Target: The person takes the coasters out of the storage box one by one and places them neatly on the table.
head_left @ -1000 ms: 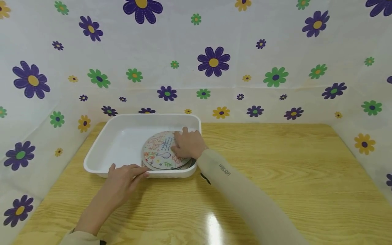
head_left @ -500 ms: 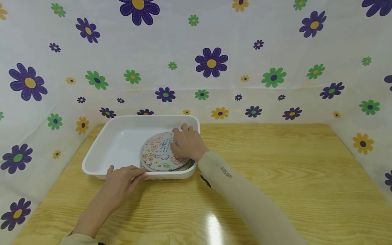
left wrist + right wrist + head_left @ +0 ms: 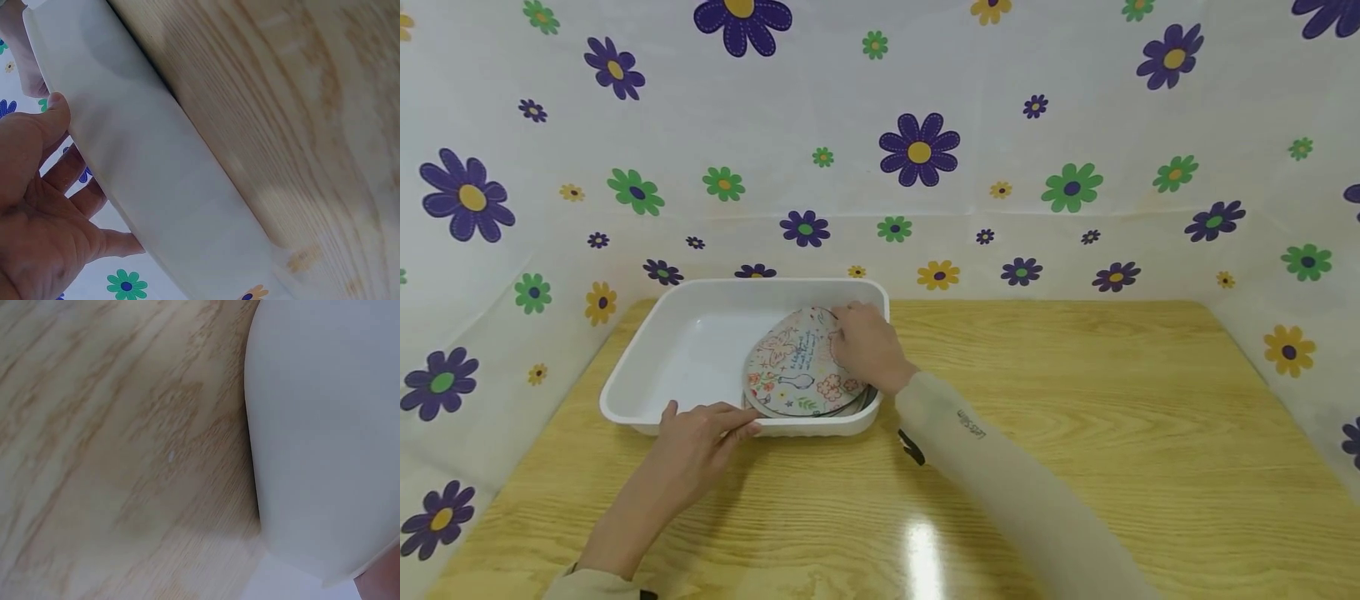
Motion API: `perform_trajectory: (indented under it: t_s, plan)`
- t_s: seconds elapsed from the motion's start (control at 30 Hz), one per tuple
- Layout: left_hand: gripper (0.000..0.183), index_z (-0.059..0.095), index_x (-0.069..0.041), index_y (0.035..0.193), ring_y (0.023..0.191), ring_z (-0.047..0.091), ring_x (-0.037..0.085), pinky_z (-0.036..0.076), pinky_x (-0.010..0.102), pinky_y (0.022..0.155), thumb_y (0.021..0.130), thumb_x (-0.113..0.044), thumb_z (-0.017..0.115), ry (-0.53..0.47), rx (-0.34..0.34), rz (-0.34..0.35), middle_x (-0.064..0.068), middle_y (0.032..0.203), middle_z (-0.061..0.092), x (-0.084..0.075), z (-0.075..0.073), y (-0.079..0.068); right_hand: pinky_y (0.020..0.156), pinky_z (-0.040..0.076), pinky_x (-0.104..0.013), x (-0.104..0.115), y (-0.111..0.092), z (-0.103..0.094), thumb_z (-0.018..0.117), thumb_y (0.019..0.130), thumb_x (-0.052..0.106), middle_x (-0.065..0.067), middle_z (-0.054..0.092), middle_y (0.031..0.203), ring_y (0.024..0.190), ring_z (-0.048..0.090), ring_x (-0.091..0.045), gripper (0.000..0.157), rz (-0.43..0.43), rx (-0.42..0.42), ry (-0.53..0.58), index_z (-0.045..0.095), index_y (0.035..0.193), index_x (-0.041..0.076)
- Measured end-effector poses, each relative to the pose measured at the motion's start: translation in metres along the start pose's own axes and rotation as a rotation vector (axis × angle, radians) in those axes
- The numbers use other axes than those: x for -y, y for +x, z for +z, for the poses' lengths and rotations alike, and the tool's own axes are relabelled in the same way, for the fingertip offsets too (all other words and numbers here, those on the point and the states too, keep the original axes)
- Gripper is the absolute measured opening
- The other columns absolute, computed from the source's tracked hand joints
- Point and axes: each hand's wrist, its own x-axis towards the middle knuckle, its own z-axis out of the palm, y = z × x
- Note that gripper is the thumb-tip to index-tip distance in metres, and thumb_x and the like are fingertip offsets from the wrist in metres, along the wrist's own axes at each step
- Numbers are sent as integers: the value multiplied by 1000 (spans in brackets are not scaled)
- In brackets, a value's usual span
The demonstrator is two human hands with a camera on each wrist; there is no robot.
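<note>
A round, flat disc (image 3: 801, 367) with a doodle print of flowers, a vase and blue lettering leans in the right part of a white plastic tray (image 3: 685, 358). Its far right edge is tipped up, and my right hand (image 3: 871, 343) grips it there, the fingertips partly hidden. Under the disc, edges of other round pieces show near the front right corner. My left hand (image 3: 700, 442) rests on the tray's front rim, beside the disc's lower left edge. In the left wrist view, the left hand's fingers (image 3: 56, 112) are spread along the rim.
The tray stands at the left back of a wood-grain table (image 3: 1075, 433). A white cloth (image 3: 970, 75) printed with purple, green and yellow flowers hangs behind and at both sides. In the right wrist view, the tray's outer wall (image 3: 319, 437) stands close by.
My right hand has shifted from lying over the disc to holding its far right edge, and that edge has risen slightly. The left hand stays on the rim.
</note>
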Motion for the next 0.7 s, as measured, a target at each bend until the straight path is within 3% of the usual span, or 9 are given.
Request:
perform_trajectory:
  t_s: [0.23,0.7]
  plan:
    - [22,73,-15,107,96,67,33,25,79,91,87,-22,66,-14,12,-9,3,97,74,1,0,0,87,53,-33,0,-4,-4,53,91,6,-7,66,110,99,60,-19,30,-38,-69,58,64,118,8]
    - [21,73,-16,106,96,67,32,25,80,90,87,-21,67,-11,23,-8,2,98,74,1,-2,0,78,53,-24,8,-9,-22,54,92,5,-6,68,101,89,62,-14,22,-92,-98,157,68,108,6]
